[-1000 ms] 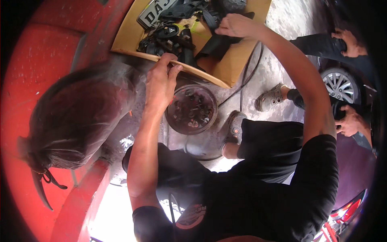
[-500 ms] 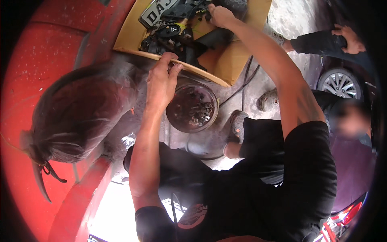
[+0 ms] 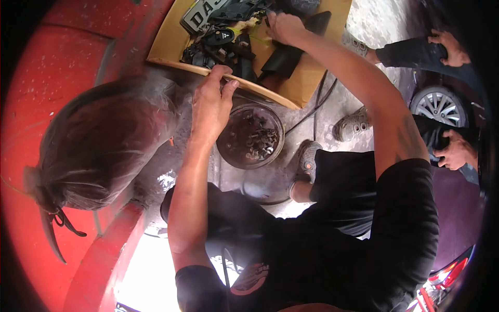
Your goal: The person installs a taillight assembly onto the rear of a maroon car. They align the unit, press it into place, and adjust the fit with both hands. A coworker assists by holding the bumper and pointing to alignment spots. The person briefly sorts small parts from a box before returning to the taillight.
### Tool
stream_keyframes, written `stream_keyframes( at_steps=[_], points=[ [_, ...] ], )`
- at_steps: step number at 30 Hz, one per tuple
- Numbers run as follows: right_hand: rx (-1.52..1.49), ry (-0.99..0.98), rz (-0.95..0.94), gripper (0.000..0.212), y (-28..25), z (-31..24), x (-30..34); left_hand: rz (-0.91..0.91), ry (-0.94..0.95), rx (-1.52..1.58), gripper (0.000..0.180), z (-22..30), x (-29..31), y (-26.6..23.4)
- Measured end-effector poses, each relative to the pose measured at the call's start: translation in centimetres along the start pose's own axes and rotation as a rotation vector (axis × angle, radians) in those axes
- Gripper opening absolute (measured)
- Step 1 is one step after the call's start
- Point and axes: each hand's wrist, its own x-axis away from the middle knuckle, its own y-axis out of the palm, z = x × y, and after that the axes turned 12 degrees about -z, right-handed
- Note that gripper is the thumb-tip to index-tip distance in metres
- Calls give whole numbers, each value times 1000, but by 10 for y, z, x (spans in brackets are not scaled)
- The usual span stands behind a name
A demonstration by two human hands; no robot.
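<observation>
A cardboard box (image 3: 312, 73) stands at the top, tilted toward me and partly filled with dark parts. My left hand (image 3: 210, 106) is closed over its near edge, with the thumb on the outside. Inside the box, my right hand (image 3: 287, 28) has its fingers curled down among the parts. Whatever it pinches is too dark to make out. Beside it lie a flat black plastic piece (image 3: 291, 57), a tangle of black parts (image 3: 241, 49), a black round-ended piece with an emblem (image 3: 219, 37) and a licence plate (image 3: 200, 16).
Below the box sits a round dark pan (image 3: 228, 151) with small metal pieces inside. A stuffed plastic bag (image 3: 104, 145) hangs against the red panel (image 3: 62, 67) at left. A co-worker's hands (image 3: 455, 151) and shoes are at right, near a car wheel (image 3: 439, 106). A black cable (image 3: 315, 114) crosses the floor.
My right hand has shifted slightly right and nearer in the box, and the flat black piece now lies more exposed. My left hand keeps its hold. A co-worker's second hand has come into view.
</observation>
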Motion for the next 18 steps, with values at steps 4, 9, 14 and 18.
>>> stream_keyframes(
  at_steps=[4,9,14,18],
  points=[
    [-189,71,211,38,10,20,-37,-5,-6,3,26,6,-1,1],
    [-200,-158,260,35,28,4,-40,4,11,-14,27,1,-4,2],
    [-380,-366,-6,24,40,-39,-6,-21,-39,-10,28,2,-3,-1],
    [-356,-18,208,17,22,-9,-51,-3,-32,0,27,4,-3,-3]
  ],
)
